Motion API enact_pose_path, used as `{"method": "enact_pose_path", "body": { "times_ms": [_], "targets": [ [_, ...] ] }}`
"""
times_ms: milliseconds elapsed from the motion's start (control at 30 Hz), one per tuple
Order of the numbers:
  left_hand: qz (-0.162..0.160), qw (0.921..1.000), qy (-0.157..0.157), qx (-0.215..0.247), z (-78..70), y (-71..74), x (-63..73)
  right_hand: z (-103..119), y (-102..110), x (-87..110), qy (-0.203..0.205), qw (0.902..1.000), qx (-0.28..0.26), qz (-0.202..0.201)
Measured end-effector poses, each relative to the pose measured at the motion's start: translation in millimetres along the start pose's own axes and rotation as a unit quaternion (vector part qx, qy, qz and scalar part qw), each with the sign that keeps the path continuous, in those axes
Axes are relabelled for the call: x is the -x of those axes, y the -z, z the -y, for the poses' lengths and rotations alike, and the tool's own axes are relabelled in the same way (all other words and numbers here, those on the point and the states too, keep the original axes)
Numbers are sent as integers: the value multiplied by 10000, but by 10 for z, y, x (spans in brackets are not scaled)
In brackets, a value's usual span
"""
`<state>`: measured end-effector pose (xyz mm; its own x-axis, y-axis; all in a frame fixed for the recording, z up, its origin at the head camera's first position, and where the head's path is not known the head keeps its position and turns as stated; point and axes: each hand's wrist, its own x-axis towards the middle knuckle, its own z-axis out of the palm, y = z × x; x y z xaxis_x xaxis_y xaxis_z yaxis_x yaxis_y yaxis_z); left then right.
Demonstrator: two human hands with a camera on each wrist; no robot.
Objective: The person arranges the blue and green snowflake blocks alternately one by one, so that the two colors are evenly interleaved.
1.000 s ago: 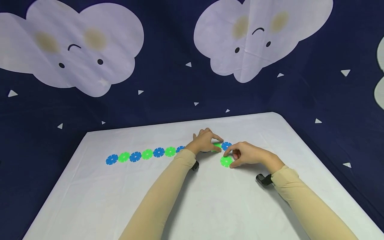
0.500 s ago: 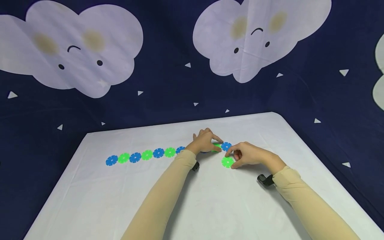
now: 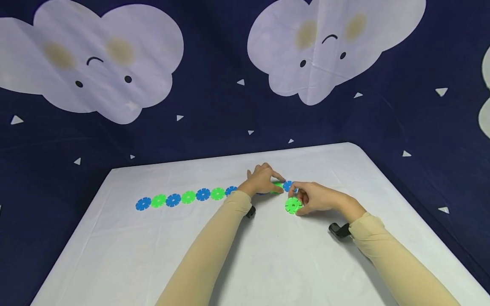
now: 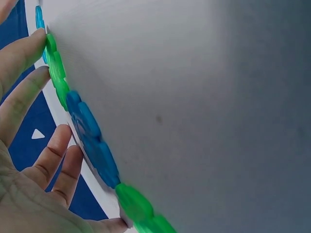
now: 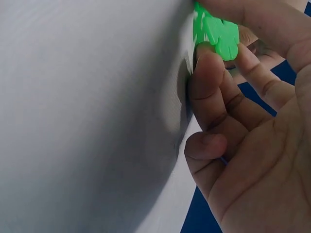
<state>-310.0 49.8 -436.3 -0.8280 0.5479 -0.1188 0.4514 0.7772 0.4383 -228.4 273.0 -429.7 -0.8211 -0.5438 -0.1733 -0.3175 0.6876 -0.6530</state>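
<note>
Blue and green snowflake discs, slotted round building pieces, lie in an alternating row on the white table. My left hand reaches over the right part of the row. Its thumb and index finger hold a green snowflake disc between them, and its palm hides some discs. At the row's right end is a blue snowflake disc, partly behind my right fingers. My right hand pinches another green snowflake disc between thumb and fingers, just in front of that blue one. The right wrist view shows this disc partly covered by fingers.
The row stretches left to a blue disc. The white table ends at a dark blue curtain printed with clouds. A black wrist camera sits beneath my right wrist.
My right hand has shifted slightly right with its green disc, and that disc's face now looks more tilted towards the head view. My left hand has stayed in place.
</note>
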Motion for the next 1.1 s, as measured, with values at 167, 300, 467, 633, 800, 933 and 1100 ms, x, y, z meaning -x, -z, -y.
{"method": "enact_pose_path", "body": {
  "times_ms": [167, 300, 467, 633, 800, 933, 1100],
  "targets": [
    [1, 10000, 6, 5, -18, 0, 5, 3, 5, 24, -55, 9999, -79, 105],
    [21, 10000, 14, -5, -17, -3, 12, 4, 7, 19, -84, 9999, 18, 113],
    [29, 10000, -30, 6, -7, -3, 20, -3, 35, 27, -92, 9999, 77, 45],
    [-21, 10000, -34, -41, -5, 16, 32, -23, 166, 44, -86, 9997, 166, -163],
    [-66, 9999, -29, -83, -14, 18, 37, -96, 348, 67, -358, 9975, 331, -516],
    [-59, 9999, -68, -82, -22, -3, 27, -198, 445, 99, -573, 9950, 456, -678],
    [-80, 9998, -56, -151, -41, -22, 21, -340, 500, 112, -775, 9928, 519, -745]
  ]
}}
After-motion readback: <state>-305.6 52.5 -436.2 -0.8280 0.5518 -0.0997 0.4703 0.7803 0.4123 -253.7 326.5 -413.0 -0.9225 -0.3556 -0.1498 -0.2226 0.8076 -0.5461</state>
